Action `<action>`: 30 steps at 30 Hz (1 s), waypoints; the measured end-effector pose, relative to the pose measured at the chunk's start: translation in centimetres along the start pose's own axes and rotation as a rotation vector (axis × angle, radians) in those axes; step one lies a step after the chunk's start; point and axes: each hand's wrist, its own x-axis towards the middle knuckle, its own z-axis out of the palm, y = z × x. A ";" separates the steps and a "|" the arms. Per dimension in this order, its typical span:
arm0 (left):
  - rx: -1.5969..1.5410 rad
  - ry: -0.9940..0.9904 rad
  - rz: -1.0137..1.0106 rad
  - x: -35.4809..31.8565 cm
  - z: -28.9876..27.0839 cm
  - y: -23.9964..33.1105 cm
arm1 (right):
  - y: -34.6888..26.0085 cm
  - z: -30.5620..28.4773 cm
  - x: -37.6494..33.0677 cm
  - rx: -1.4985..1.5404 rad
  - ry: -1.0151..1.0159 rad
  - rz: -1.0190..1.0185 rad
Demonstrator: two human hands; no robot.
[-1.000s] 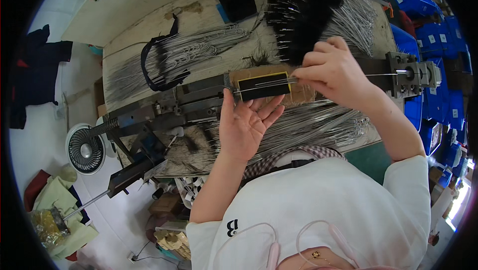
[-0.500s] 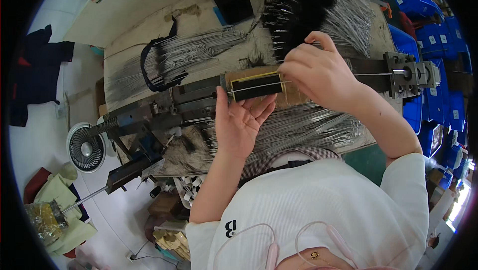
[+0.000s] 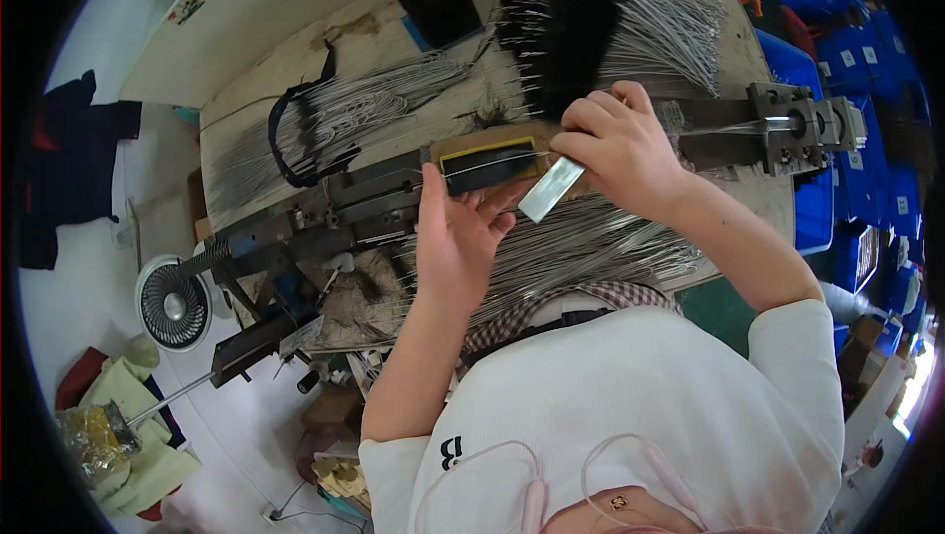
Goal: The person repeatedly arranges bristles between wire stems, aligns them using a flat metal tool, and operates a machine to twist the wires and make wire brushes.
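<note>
Steel, flat and shiny, the strip [image 3: 551, 189] is pinched in the right hand [image 3: 615, 145], its long axis slanting down-left toward the black block [image 3: 489, 165]. The left hand [image 3: 453, 239], fingers spread and holding nothing, lies just below the block, seemingly touching it. Thin wires [image 3: 591, 249] cover the bench [image 3: 394, 42] below the block.
</note>
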 end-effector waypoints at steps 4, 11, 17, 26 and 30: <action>0.154 -0.038 -0.009 0.0 -0.4 -0.5 | -1.1 -2.7 -0.6 0.136 0.208 0.021; 0.352 0.166 -0.052 -2.2 -1.9 -2.6 | 0.0 -4.7 -7.2 1.033 0.016 0.570; -0.273 0.630 0.333 -11.0 -16.5 -0.1 | 3.9 -2.5 -14.5 0.501 -0.284 0.939; -0.575 1.127 0.729 -14.0 -21.6 2.3 | 2.8 0.8 -12.6 -0.343 -0.590 0.753; -0.233 1.238 0.747 -18.4 -28.7 3.4 | 2.9 1.8 -13.8 -0.326 -0.510 0.796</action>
